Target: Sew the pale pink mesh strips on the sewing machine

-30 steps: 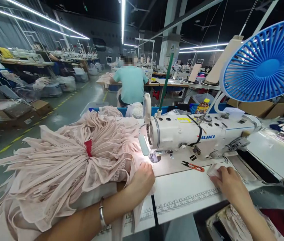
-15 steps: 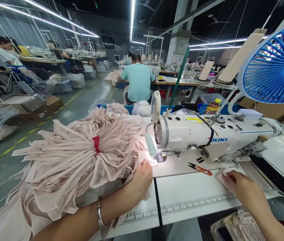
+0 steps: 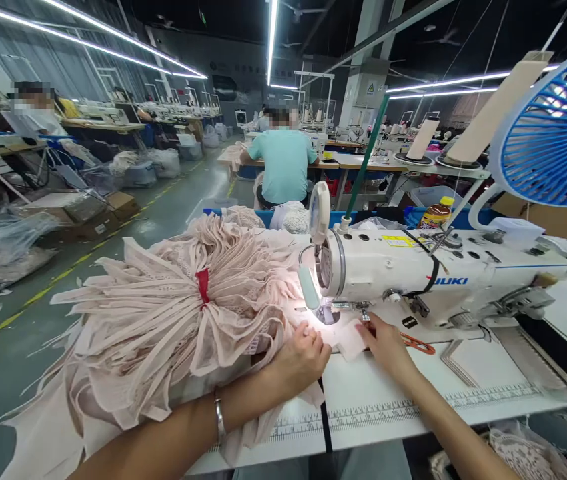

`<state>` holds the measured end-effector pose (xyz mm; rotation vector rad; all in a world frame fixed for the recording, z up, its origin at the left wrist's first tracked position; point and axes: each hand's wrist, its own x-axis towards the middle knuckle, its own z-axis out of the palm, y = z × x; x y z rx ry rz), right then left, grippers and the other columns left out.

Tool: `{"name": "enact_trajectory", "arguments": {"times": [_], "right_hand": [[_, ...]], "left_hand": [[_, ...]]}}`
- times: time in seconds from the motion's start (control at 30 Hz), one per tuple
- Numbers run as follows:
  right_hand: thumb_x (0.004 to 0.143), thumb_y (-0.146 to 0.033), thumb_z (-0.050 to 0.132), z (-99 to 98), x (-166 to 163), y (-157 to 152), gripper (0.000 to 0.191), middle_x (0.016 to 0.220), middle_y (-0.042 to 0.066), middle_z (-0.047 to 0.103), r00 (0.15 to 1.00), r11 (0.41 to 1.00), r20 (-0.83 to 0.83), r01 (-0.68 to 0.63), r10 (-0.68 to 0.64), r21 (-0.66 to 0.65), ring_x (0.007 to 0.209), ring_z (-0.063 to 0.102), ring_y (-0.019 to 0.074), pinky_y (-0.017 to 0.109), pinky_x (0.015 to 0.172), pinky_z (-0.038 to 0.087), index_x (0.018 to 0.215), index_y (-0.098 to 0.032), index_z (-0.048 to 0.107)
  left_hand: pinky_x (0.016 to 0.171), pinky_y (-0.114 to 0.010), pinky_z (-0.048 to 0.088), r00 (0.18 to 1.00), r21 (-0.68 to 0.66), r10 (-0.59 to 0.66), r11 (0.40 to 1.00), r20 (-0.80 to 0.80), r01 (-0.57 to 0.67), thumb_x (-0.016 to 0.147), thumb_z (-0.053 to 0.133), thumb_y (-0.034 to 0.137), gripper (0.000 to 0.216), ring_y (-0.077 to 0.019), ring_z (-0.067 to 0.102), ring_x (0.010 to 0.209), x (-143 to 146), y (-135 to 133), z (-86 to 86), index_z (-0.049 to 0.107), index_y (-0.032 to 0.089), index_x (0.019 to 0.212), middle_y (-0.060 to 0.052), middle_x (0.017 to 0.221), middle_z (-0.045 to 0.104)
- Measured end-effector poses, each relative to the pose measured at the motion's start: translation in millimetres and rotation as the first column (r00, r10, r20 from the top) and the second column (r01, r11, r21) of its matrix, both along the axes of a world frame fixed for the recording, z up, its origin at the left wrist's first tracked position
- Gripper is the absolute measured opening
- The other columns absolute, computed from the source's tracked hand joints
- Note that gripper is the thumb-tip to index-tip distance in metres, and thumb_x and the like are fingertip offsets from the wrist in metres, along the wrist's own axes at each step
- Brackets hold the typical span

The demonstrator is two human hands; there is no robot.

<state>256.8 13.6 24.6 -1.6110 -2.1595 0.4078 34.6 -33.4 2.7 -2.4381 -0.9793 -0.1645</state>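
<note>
My left hand (image 3: pixel 306 353) is closed, pinching the edge of pale pink fabric (image 3: pixel 283 320) just in front of the needle area. My right hand (image 3: pixel 386 343) pinches a small pale pink fabric piece (image 3: pixel 351 343) between thumb and fingers, close to my left hand. Both sit before the lit head of a white sewing machine (image 3: pixel 378 267). A big bundle of beige lace-trimmed garment pieces (image 3: pixel 153 320), tied with a red strip (image 3: pixel 203 287), lies left of the machine. Orange thread snips (image 3: pixel 418 343) are partly hidden behind my right hand.
A stack of small fabric pieces (image 3: pixel 463 363) lies on the table's right side. A printed ruler (image 3: pixel 433 407) runs along the front edge. A blue fan (image 3: pixel 558 133), thread cones (image 3: pixel 498 110) and a bottle (image 3: pixel 436 213) stand behind. A co-worker (image 3: pixel 281 163) sits ahead.
My right hand has moved left from the stack on the right to the needle area, bringing a small fabric piece. The left hand stays at the fabric edge. The view has shifted slightly.
</note>
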Motion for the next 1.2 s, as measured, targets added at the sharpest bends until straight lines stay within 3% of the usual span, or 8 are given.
{"name": "enact_trajectory", "arguments": {"times": [0.13,0.2,0.37,0.5,0.7,0.93,1.07,1.2], "right_hand": [[0.090,-0.021,0.048,-13.6,-13.5,16.5,0.018,0.096,0.020,0.069,0.950,0.904,0.300,-0.049,-0.089,0.424,0.091,0.064,0.0327,0.042,0.078,0.049,0.092,-0.014,0.064],[0.090,-0.023,0.050,-16.9,-17.0,10.1,0.015,0.094,0.018,0.067,0.925,0.851,0.379,-0.173,-0.033,0.496,0.084,0.063,0.0304,0.040,0.073,0.048,0.092,-0.015,0.063],[0.085,-0.006,0.048,-21.8,-24.8,-18.9,0.015,0.078,0.006,0.059,0.858,0.803,0.486,-0.404,0.166,0.439,0.073,0.058,0.0230,0.032,0.066,0.044,0.081,-0.020,0.053],[0.085,0.000,0.044,-25.7,-22.5,-19.7,0.022,0.076,0.004,0.057,0.875,0.806,0.462,-0.375,0.145,0.458,0.071,0.057,0.0215,0.031,0.065,0.042,0.082,-0.021,0.050],[0.093,-0.008,0.045,-24.3,-22.2,-14.7,0.015,0.080,0.006,0.061,0.876,0.871,0.474,-0.300,0.090,0.390,0.070,0.058,0.0224,0.032,0.066,0.041,0.085,-0.020,0.050],[0.094,-0.014,0.047,-13.3,-43.3,-7.1,0.010,0.082,0.007,0.065,0.890,0.956,0.445,-0.211,0.102,0.203,0.074,0.058,0.0227,0.032,0.068,0.039,0.090,-0.018,0.056],[0.093,-0.016,0.050,-12.6,-52.5,2.2,0.009,0.077,0.004,0.064,0.948,0.983,0.281,-0.172,0.147,0.068,0.072,0.057,0.0200,0.029,0.064,0.037,0.087,-0.019,0.056],[0.095,-0.020,0.047,-15.8,-52.7,5.7,0.015,0.061,-0.003,0.056,0.991,0.991,0.025,-0.127,0.128,-0.029,0.062,0.053,0.0160,0.026,0.065,0.037,0.081,-0.021,0.055]], "left_hand": [[0.079,-0.037,0.047,0.992,-0.008,0.125,0.992,-0.004,-0.125,0.090,0.050,0.005,0.014,-0.0208,0.060,0.086,-19.7,3.0,-1.9,0.056,0.014,0.098,-0.009,0.097,0.065],[0.085,-0.039,0.046,0.988,-0.002,0.152,0.988,-0.019,-0.152,0.089,0.052,0.006,0.015,-0.0218,0.059,0.091,-27.9,4.4,-1.4,0.057,0.014,0.100,-0.009,0.099,0.064],[0.082,-0.037,0.046,0.992,0.009,0.086,0.996,-0.095,-0.085,0.087,0.051,0.004,0.016,-0.0200,0.059,0.089,-27.2,5.4,5.5,0.061,0.013,0.097,-0.009,0.100,0.063],[0.073,-0.038,0.048,0.991,0.024,0.040,0.999,-0.124,-0.037,0.086,0.046,0.003,0.023,-0.0224,0.064,0.085,1.3,1.4,7.2,0.063,0.008,0.100,-0.013,0.096,0.065],[0.092,-0.045,0.048,0.982,0.159,0.029,0.987,-0.185,0.001,0.086,0.044,0.004,0.040,-0.0295,0.065,0.107,15.8,-10.8,-6.9,0.061,-0.002,0.121,-0.023,0.115,0.067],[0.071,-0.036,0.054,0.996,-0.050,0.080,0.995,-0.032,-0.082,0.088,0.040,-0.001,0.041,-0.0255,0.066,0.094,-2.4,2.2,4.2,0.059,0.003,0.124,-0.018,0.105,0.068],[0.089,-0.035,0.054,0.995,-0.180,-0.020,0.983,0.098,0.038,0.088,0.035,-0.004,0.041,-0.0232,0.064,0.107,-8.7,14.8,-0.6,0.063,0.006,0.117,-0.015,0.113,0.068],[0.097,-0.038,0.053,0.871,-0.229,0.113,0.973,0.479,0.000,0.091,0.037,0.001,0.043,-0.0236,0.064,0.114,-19.8,20.4,-21.2,0.055,0.011,0.129,-0.014,0.121,0.069]]}}
